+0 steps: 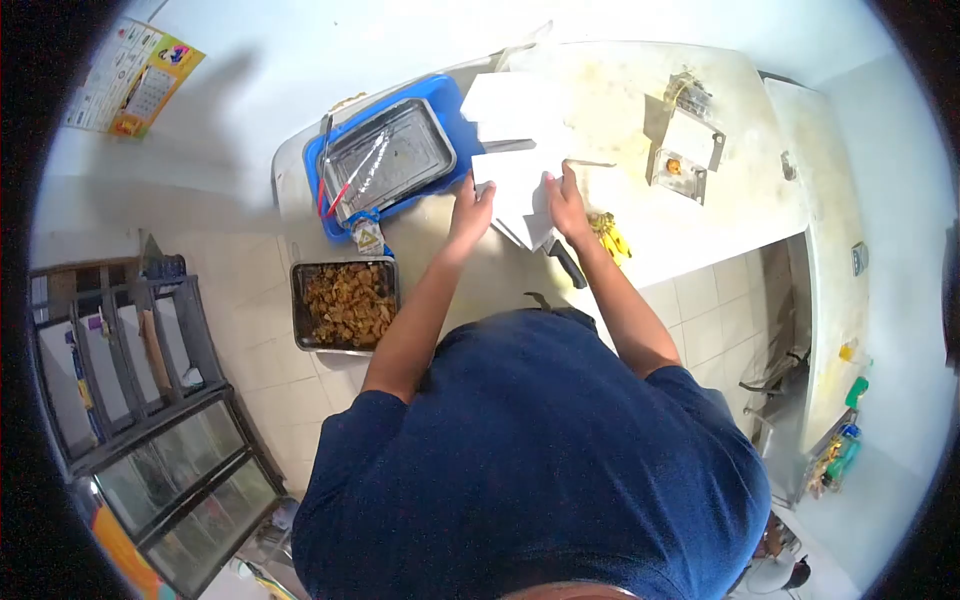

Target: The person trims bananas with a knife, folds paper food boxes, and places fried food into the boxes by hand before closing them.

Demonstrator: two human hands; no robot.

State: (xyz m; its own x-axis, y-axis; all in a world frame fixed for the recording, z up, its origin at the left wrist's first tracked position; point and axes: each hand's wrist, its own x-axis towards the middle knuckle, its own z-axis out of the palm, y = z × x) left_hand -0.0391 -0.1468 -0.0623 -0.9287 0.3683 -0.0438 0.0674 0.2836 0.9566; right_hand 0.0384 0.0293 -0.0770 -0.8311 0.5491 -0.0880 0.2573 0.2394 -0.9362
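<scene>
Okay, white card [515,188] (maybe a part-folded box, glare eats the folds) is up in front of the person, over the near part of the table [715,225], between both hands. Left hand [471,213] is closed on its left side, thumb on the near face; right hand [567,207] pinches the right side. Fingers behind the card: hidden, can't tell how they curl.

Handling, my guess: very light, thin, stiffish, bends at creases, dents if squeezed; smooth, so could slip from greasy fingers. Best hold is the two side edges, thumb against fingers, light pressure, clear of any fold.

Nearby: black-handled knife [568,265] just below the card, bananas [610,238] beside the right wrist, more white card [500,105] beyond. Blue tub [335,222] with a metal tray [352,165] on the left, tray of browned food [297,308] nearer the body, clear box [688,180] off right.
</scene>
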